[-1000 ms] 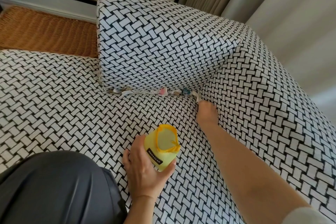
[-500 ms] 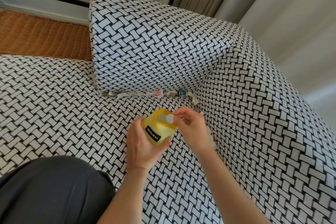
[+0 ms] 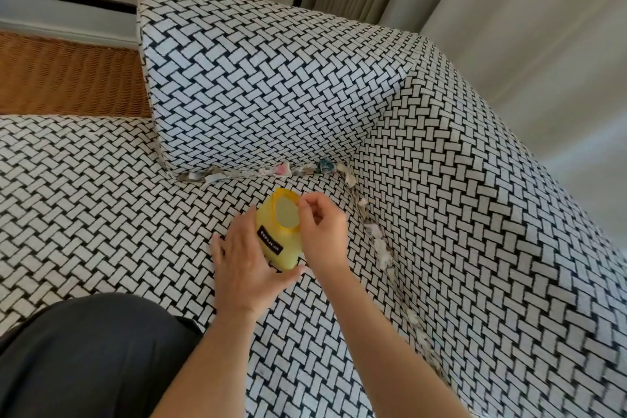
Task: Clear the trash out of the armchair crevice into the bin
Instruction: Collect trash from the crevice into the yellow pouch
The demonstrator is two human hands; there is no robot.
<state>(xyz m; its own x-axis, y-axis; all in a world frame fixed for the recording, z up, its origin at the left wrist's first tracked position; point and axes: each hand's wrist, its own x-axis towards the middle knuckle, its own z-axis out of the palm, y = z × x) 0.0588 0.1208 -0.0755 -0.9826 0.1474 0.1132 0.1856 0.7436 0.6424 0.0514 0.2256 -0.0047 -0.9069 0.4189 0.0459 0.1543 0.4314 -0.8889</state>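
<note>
A small yellow bin [image 3: 281,244] with a black label lies tilted on the armchair seat [image 3: 101,214], its mouth facing the backrest. My left hand [image 3: 244,265] grips it from the near side. My right hand [image 3: 322,227] hovers at the bin's rim with curled fingers, thumb and forefinger pinched together; no scrap shows between them. Crumpled paper and wrapper trash [image 3: 281,169] fills the crevice under the back cushion [image 3: 254,78]. More pale scraps [image 3: 381,244] run down the side crevice along the armrest [image 3: 492,214].
My knee in dark trousers [image 3: 84,349] rests on the seat at lower left. A brown wicker surface [image 3: 68,78] lies beyond the seat on the left. Pale curtains [image 3: 509,10] hang behind the armrest on the right.
My right hand has drawn back from the corner of the crevice to the bin's mouth. My left hand has lifted the bin a little toward the backrest.
</note>
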